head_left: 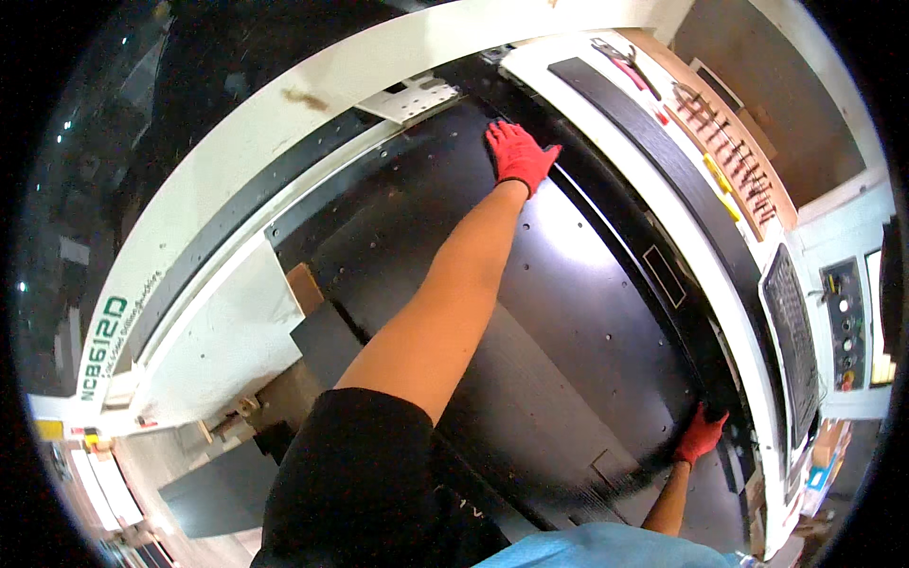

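In a red glove, my left hand [519, 156] reaches far forward. It lies palm down with fingers spread on a black, shiny machine bed [568, 275] dotted with small holes, beside a dark rail [620, 208]. My right hand [699, 437], gloved in red too, is at the bed's right side near the same rail. Its fingers look stretched out, and I see nothing held in them. A dark grey board with a wood-like grain [554, 379] lies across the near part of the bed, partly hidden under my left arm.
A white curved machine beam [312, 85] runs along the left and far side. On the right ledge are a long dark strip [653, 142], a rack of drill bits [724, 142], pliers [630, 68] and a keyboard [789, 331]. A control panel [843, 327] stands beyond.
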The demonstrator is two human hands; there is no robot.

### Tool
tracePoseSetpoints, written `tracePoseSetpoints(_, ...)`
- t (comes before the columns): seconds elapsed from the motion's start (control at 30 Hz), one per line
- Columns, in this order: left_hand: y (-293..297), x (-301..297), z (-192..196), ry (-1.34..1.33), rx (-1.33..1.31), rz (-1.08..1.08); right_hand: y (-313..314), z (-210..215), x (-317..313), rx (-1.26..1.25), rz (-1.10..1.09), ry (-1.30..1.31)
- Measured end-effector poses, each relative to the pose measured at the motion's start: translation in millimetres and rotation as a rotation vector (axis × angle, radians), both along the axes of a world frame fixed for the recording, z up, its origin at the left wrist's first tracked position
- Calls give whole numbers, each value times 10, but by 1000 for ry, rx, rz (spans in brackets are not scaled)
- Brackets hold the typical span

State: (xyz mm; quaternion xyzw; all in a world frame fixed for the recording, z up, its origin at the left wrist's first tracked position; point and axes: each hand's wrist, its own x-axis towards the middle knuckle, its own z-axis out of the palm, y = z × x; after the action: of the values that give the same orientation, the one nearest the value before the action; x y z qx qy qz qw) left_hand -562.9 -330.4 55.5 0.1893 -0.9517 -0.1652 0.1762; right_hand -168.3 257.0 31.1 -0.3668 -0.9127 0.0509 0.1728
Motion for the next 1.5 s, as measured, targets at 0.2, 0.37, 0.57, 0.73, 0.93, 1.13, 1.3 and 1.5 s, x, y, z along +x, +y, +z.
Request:
tracePoseSetpoints(0.2, 61, -33, -2, -19, -16, 2, 6, 3, 23, -12, -19, 40)
tracePoseSetpoints(0.37, 92, -18, -32, -33, -61, 1, 107, -65, 82, 69, 0, 53)
tracePoseSetpoints(0.57, 45, -22, -97, -52, -61, 6, -133, 152, -50, -76, -62, -37)
tracePoseSetpoints(0.73, 156, -44, -35, -29, -86, -17, 63, -23, 92, 42, -15, 49)
tracePoseSetpoints(0.93, 67, -34, -60, -30, -105, 22, -53, 79, -14, -31, -36, -29)
tracePoseSetpoints(1.13, -15, -19, -51, -35, -60, 38, -228, 210, -77, -12, -45, -51)
tracePoseSetpoints(1.3, 67, 12, 67, -48, -36, -5, -136, 148, 15, -92, -32, 57)
tracePoseSetpoints(1.5, 191, 65, 165, -94, -51, 62, -147, 25, 88, 210, -27, 54)
